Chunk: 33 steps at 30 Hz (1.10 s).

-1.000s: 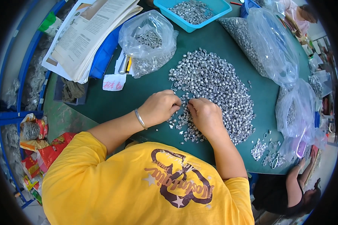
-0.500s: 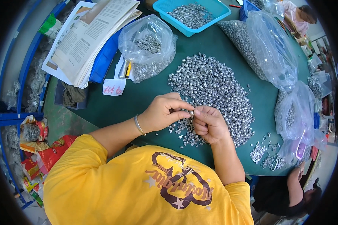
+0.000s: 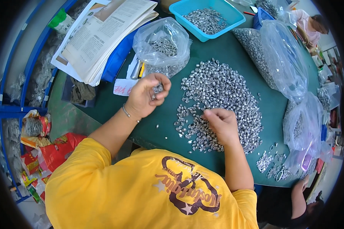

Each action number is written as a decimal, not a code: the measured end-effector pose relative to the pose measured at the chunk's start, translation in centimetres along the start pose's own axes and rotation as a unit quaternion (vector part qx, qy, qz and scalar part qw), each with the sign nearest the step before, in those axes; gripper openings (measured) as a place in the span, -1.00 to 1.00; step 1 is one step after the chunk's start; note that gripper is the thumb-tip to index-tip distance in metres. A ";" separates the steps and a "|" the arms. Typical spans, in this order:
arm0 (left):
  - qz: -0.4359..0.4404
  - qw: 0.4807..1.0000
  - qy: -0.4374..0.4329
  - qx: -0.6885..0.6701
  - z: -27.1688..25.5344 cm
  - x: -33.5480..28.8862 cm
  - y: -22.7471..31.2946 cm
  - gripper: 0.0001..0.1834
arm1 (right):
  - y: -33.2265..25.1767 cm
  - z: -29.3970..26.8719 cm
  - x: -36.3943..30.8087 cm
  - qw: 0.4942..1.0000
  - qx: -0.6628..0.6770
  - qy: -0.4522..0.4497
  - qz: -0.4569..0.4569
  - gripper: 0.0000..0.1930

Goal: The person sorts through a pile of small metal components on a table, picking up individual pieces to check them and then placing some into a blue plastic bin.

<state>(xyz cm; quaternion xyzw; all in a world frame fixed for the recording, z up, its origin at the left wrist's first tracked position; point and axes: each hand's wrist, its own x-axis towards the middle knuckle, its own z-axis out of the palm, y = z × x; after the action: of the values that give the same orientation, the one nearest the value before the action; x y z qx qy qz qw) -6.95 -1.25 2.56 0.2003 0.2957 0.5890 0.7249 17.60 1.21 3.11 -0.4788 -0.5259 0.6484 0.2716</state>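
A big heap of small, shiny, silver cup-like metal pieces (image 3: 227, 89) lies on the green tabletop (image 3: 156, 133) before me. My left hand (image 3: 143, 97) is raised left of the heap, its fingers curled round several silver metal pieces (image 3: 157, 89) that show between thumb and fingertips. Over the front part of the heap is my right hand (image 3: 224, 126), thumb and fingers drawn together in a pinch. Whatever sits between those fingertips, if anything, is hidden.
A clear bag of metal rings (image 3: 162, 47), a newspaper stack (image 3: 103, 40) and a turquoise basket (image 3: 235, 21) stand beyond the heap. Filled plastic bags (image 3: 284, 61) line the right side, with loose rings (image 3: 277, 171) below. Two other people are at the table's right.
My hands were together at the heap's left edge, pinching one small piece. Now they are apart: the left has moved left and up with pieces in it, the right is over the heap.
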 end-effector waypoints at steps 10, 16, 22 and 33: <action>0.083 0.846 0.058 0.523 0.5 -0.5 -1.4 -0.88 | -0.2 3.4 3.2 0.818 -0.513 0.041 -0.257 -0.93; 0.102 0.688 -0.117 0.709 0.4 -2.4 -3.1 -0.82 | 0.8 3.1 0.7 0.838 -0.431 -0.072 -0.327 -0.97; 0.147 0.667 -0.103 0.723 0.5 -2.5 -3.9 -0.87 | 0.8 3.4 0.1 0.833 -0.456 -0.046 -0.311 -0.96; -0.113 0.976 0.042 0.179 0.9 -2.0 -2.9 -0.92 | 0.0 4.2 5.7 0.782 -0.521 0.018 -0.342 -0.96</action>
<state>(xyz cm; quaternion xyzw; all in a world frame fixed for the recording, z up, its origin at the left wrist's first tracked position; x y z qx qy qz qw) -4.52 -3.80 1.79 0.2667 0.4472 0.4487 0.7263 11.57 4.36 1.12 -0.3482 -0.9075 0.1319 0.1945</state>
